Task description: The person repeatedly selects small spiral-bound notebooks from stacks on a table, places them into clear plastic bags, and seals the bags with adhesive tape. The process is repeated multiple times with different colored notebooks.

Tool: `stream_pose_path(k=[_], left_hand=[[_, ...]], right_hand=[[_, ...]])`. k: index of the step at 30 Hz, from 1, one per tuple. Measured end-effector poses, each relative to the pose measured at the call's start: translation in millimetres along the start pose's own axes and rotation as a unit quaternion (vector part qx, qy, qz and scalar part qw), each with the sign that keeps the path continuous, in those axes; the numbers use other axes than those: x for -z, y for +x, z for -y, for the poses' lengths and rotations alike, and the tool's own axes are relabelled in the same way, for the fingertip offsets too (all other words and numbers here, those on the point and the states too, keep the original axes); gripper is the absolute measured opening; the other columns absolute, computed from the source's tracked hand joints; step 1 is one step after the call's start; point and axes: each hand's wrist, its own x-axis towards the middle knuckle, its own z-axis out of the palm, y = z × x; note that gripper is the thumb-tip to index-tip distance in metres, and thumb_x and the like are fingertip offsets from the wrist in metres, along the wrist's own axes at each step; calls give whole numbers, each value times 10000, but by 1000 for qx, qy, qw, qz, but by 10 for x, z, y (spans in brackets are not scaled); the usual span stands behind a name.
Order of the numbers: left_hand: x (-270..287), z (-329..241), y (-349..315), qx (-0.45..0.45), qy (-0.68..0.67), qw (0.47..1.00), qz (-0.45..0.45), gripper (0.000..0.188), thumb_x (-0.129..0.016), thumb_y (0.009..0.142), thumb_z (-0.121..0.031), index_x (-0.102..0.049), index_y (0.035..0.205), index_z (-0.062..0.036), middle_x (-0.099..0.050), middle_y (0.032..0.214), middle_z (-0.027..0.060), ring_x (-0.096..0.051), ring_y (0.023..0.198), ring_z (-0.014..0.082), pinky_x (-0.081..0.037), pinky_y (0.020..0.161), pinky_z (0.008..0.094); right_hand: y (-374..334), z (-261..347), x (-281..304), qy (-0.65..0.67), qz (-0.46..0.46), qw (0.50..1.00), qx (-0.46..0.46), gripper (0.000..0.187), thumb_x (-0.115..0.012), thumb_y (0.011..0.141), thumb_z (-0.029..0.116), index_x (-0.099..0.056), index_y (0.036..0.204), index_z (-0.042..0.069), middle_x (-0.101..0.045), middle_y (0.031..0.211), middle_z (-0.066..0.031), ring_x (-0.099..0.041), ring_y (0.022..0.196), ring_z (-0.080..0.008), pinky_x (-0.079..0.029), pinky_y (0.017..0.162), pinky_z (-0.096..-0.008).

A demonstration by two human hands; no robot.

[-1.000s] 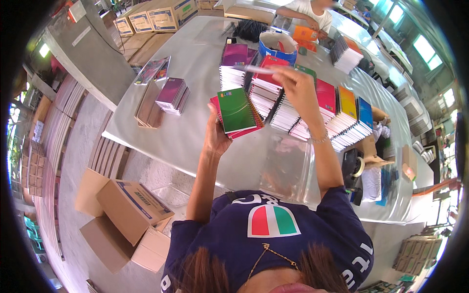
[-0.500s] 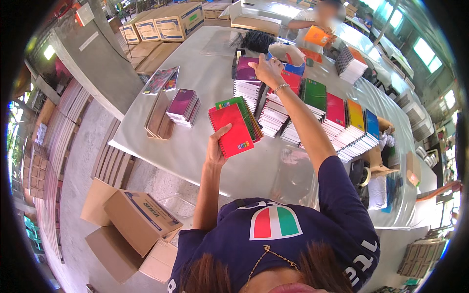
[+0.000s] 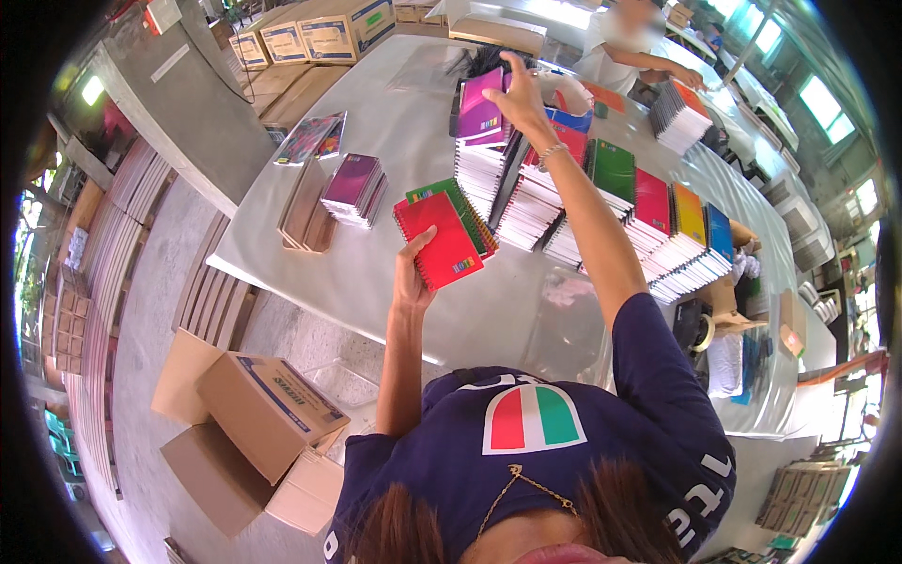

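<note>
My left hand (image 3: pixel 411 270) grips a fanned bundle of spiral notebooks, its thumb on the red notebook (image 3: pixel 442 246) on top. A green notebook (image 3: pixel 460 201) and a yellowish edge show beneath it. Farther off, my right hand (image 3: pixel 522 101) pinches a purple notebook (image 3: pixel 479 111), tilted up over the purple stack (image 3: pixel 477 177). To the right stand tall stacks topped by a green notebook (image 3: pixel 612 169), another red notebook (image 3: pixel 651 201), a yellow notebook (image 3: pixel 689 214) and a blue notebook (image 3: pixel 719 233). A smaller purple pile (image 3: pixel 353 179) stands left of the bundle.
The light-covered table (image 3: pixel 348 301) carries a wooden holder (image 3: pixel 305 209) and a plastic-wrapped pack (image 3: pixel 310 138). Across it, a person (image 3: pixel 615 56) reaches toward an orange-topped stack (image 3: pixel 680 117). An open carton (image 3: pixel 254 414) lies on the floor left of me, below a concrete column (image 3: pixel 178 122).
My right hand has closed on the top purple notebook and raised it off its stack. The left-hand bundle has shifted slightly left. Across the table, the person's orange notebook has left their hands.
</note>
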Motion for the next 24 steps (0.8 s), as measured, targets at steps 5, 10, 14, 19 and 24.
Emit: stream_pose_path(k=[5,10,14,19,24], left_hand=[[-180,-20,-122,-32,-10,999,35,488,-564,960,-351,-517,1265,27,-629,1170,128,-631,1050,214,-528,900,354],[-362,137,-291,18,-18,996,84,556,-551,958,-409,-499,1289,34,-623,1180,142,-622,1075,219,-528,912,353],[-255,435,-291,135,51,984,108,448,-570,945,-325,-553,1215,32,-658,1092,140,-662,952,200,-565,814,324],[-459,1140,-524,345,41,937,40,377,-621,898,-253,-589,1158,17,-677,1026,130,-678,854,200,-577,733,294],[-221,2097,-628,420,278,854,131,895,-280,889,-770,-520,1299,-11,-629,1075,111,-611,986,224,-466,945,342]], right_hand=[[-389,586,615,276,86,951,-108,717,-821,749,274,-474,1336,52,-551,1125,-186,-538,1034,-241,-468,873,-328],[-1479,826,1100,170,155,971,-72,505,-634,931,186,-424,1377,74,-512,1225,-118,-552,1026,-200,-457,898,-320],[-2451,765,1612,60,180,981,-44,604,-634,822,11,-430,1379,121,-394,1428,-153,-429,1302,-317,-351,1093,-431],[-3713,608,1821,-148,173,971,74,692,-724,689,23,-509,1328,173,-418,1444,-86,-349,1385,-304,-260,1149,-524],[-4462,421,2167,4,52,986,-158,694,-826,643,120,-518,1264,87,-590,1231,-111,-558,1175,-289,-413,1027,-444]])
